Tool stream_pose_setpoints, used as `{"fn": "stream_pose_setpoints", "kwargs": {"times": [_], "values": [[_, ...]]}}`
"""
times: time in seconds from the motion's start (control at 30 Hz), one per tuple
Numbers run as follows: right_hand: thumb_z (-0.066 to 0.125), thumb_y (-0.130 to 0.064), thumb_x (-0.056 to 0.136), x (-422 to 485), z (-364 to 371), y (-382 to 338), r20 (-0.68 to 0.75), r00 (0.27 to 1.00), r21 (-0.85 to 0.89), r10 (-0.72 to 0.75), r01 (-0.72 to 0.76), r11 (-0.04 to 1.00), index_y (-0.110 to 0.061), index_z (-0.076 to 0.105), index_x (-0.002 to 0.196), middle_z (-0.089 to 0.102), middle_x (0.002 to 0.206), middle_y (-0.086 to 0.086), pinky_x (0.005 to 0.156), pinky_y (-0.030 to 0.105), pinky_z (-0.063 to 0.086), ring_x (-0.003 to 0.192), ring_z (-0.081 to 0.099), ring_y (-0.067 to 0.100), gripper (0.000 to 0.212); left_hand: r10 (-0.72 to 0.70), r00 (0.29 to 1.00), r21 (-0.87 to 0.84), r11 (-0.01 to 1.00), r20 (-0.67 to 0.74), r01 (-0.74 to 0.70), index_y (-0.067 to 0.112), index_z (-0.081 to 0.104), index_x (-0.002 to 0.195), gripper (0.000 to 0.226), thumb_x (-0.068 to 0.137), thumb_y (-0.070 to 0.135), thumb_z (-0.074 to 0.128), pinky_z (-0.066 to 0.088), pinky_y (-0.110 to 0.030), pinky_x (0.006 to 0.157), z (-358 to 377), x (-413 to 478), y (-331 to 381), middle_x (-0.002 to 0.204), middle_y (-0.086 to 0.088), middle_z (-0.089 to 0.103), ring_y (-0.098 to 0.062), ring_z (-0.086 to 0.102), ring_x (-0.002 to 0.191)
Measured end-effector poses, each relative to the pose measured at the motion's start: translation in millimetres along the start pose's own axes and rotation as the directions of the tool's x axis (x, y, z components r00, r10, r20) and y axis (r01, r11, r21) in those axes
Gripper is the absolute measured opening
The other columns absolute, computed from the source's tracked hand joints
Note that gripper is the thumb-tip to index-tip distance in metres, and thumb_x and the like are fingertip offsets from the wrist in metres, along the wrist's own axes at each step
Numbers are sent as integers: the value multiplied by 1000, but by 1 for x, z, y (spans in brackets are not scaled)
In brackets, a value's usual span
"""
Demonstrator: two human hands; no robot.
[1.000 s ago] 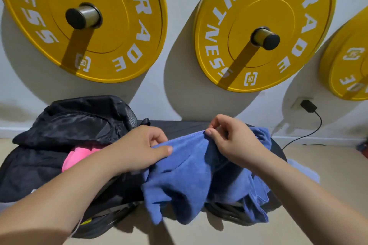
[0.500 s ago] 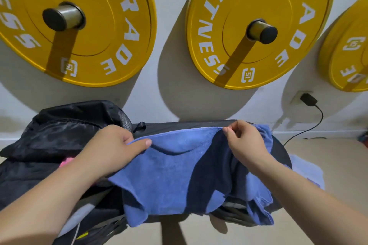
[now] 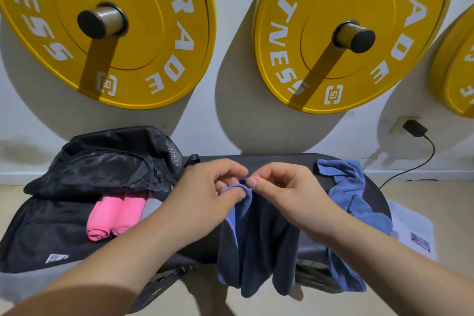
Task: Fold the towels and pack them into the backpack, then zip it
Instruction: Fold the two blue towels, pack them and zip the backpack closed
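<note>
A blue towel [image 3: 256, 246] hangs in folds over the front of a black bench [image 3: 289, 161]. My left hand [image 3: 207, 195] pinches its top edge between thumb and fingers. My right hand [image 3: 284, 190] pinches the same edge right beside it, so both hands meet at the middle. A second blue towel [image 3: 351, 195] lies crumpled on the bench's right end. The black backpack [image 3: 51, 228] lies open at left, with rolled pink towels [image 3: 112, 215] inside and its flap [image 3: 107, 159] raised behind.
Yellow weight plates [image 3: 143, 33] hang on pegs on the white wall behind. A black charger [image 3: 414, 128] with its cable is plugged in at right. A white cloth [image 3: 413, 226] lies on the floor past the bench's right end.
My hands have come together at the middle, bringing the two ends of the blue towel's top edge together; the spread towel now hangs doubled. The pink towels in the backpack show again.
</note>
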State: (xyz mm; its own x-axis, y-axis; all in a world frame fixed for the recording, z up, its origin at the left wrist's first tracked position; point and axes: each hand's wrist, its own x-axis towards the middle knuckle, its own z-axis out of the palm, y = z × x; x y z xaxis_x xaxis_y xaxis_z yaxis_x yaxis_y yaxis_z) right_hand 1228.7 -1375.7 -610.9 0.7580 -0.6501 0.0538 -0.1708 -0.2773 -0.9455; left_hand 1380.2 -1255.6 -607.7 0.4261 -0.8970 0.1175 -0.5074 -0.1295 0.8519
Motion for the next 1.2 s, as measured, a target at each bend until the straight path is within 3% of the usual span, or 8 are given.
{"fn": "stream_pose_setpoints", "kwargs": {"times": [0.13,0.27,0.4,0.57,0.8,1.0,1.1,1.2], "values": [[74,-34,90,1,0,1,98,994,89,-45,36,995,-16,76,89,66,88,30,73,39,40,76,51,24,18,119,992,175,977,48,-125,35,75,97,16,87,22,73,42,-13,69,1,1,1,81,10,63,-4,58,76],[80,-26,86,2,-9,8,141,988,40,64,-70,997,-11,69,87,54,69,6,64,29,37,67,45,17,19,141,988,236,964,-61,-124,30,73,87,11,91,22,68,38,-6,70,-7,9,-3,84,13,67,0,60,86],[68,-29,91,3,-20,29,88,955,-370,285,-234,899,-9,60,78,55,64,-8,57,21,39,60,47,8,25,73,966,211,977,-249,-19,25,69,87,12,95,19,63,39,-5,73,-22,16,-13,88,9,66,-1,59,88],[83,-34,78,5,-37,38,-89,926,-210,367,-378,902,0,57,75,50,61,-1,57,28,34,59,44,13,43,-122,906,148,969,-406,197,22,70,90,9,95,18,63,40,-15,64,-45,25,-25,84,6,69,-6,60,79],[90,-25,73,3,-28,9,-115,914,51,390,-387,921,-14,55,67,50,53,-2,42,18,31,43,42,8,37,-451,875,-227,884,-175,409,20,73,101,20,83,14,80,48,-25,73,-19,8,-14,93,-5,74,-20,71,90],[76,-13,88,-6,-6,-3,48,922,234,385,-385,893,-3,70,91,69,76,9,60,28,48,65,63,17,11,-416,909,-458,804,21,379,22,73,107,32,84,0,76,56,-25,79,13,-3,18,98,-2,78,-17,75,93],[78,-2,83,-6,-4,-5,-21,941,330,338,-313,890,-7,63,106,62,72,11,52,29,49,58,60,18,28,-451,892,-577,719,38,388,15,72,106,33,79,-2,80,60,-34,82,22,-2,23,94,-8,79,-25,77,91],[64,6,85,-2,-7,-8,42,962,417,270,-262,870,-2,68,103,70,81,15,67,36,55,69,66,27,20,-480,874,-637,651,78,414,6,76,100,25,77,3,84,60,-44,91,21,-1,21,95,-18,78,-36,75,96]]}}
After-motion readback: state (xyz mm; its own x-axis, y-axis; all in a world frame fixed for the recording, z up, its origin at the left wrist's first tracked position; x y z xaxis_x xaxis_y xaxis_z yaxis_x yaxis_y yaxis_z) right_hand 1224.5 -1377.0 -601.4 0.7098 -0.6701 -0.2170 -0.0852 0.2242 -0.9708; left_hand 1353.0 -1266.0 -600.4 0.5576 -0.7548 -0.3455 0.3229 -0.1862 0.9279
